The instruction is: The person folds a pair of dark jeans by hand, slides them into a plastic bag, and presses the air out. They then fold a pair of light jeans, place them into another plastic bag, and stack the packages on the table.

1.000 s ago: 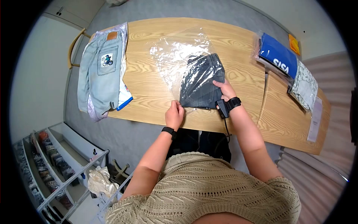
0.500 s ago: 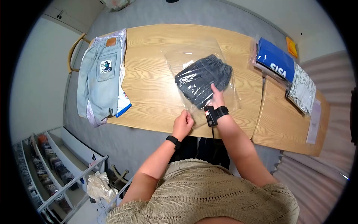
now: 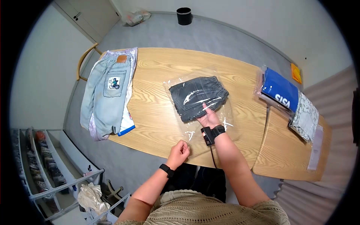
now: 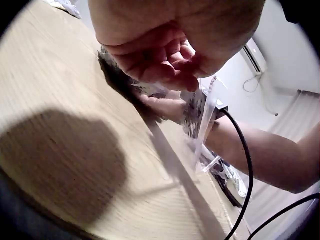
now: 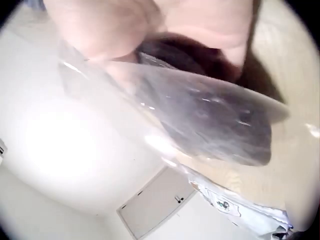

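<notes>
Wood-top table [image 3: 150,116], grey flr [image 3: 161,30] beyond. Blue bagged item [image 3: 275,84], far R, has big white letters: "SIS" legible, rest unclear. Motorbike patch [image 3: 114,83] on L jeans [image 3: 98,112]: print too sm. to read. Dark-grey pants [image 3: 197,95] lie mid-table in clear bag [image 3: 190,135]; R hand [image 3: 210,119] grips their near edge, fingers partly hidden below. L hand [image 3: 178,153] curled by bag's near edge; can't tell if it's pinching it.
</notes>
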Tool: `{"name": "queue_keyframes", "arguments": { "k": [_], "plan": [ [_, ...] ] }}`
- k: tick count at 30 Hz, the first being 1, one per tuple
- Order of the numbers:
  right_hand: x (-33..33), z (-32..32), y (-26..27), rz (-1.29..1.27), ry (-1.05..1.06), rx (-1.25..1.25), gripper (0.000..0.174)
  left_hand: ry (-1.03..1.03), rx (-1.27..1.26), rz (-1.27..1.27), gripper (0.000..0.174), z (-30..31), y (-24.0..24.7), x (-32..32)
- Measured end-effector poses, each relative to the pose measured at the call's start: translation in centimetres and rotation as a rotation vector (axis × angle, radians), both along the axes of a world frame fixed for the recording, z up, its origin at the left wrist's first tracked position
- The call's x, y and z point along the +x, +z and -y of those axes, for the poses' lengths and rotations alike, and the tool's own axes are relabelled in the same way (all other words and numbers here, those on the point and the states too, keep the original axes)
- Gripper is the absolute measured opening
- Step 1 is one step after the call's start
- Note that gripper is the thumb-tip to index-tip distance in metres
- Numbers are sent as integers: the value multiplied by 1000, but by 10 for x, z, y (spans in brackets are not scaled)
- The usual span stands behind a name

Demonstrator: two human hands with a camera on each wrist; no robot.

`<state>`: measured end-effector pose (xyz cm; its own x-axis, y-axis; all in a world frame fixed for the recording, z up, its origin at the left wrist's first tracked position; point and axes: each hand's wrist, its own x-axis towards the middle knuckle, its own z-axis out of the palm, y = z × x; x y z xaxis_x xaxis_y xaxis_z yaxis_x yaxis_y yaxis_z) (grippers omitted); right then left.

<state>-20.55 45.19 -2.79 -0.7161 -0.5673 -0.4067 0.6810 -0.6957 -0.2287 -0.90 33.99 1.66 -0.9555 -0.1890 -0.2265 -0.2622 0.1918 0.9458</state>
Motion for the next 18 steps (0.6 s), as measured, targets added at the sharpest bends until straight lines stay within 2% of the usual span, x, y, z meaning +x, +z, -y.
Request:
{"name": "queue_keyframes", "arguments": {
  "k": [2, 3, 6, 7, 9, 10, 11, 13, 14, 15, 17, 18],
  "plan": [
    [-11, -1, 11, -65, 133, 164, 37, -24, -13, 19, 16, 5, -2, 1],
    [-15, 1, 13, -66, 139, 160, 37, -18, -17, 19, 16, 6, -3, 2],
    [-31, 13, 11, 62, 287, 387, 39, -11, 10, -3, 17, 7, -5, 2],
    [-33, 16, 4, 62, 293, 388, 39, 10, 31, 16, 15, 8, -4, 2],
    [-35, 22, -7, -141, 181, 610, 35, 33, 56, 35, 14, 8, -3, 2],
    [-33, 29, -13, -122, 38, 530, 26, 29, 49, 24, 16, 8, -3, 1],
    [-30, 28, -18, -124, 42, 531, 26, 25, 42, 11, 19, 8, -2, 0],
    [-15, 24, -13, -204, -87, 113, 30, 60, 48, 25, 19, 10, 6, -5],
    [-9, 17, -6, -154, -78, -19, 31, 89, 54, 38, 19, 11, 9, -6],
    [-3, 11, -7, 28, -110, -60, 48, 90, 57, 38, 19, 13, 8, -6],
    [14, -11, 1, -9, -97, 154, 65, 67, -11, -5, 19, 17, 4, -4],
    [26, -22, 19, -33, -131, 166, 74, 64, -2, -1, 19, 19, 4, -3]
  ]
}}
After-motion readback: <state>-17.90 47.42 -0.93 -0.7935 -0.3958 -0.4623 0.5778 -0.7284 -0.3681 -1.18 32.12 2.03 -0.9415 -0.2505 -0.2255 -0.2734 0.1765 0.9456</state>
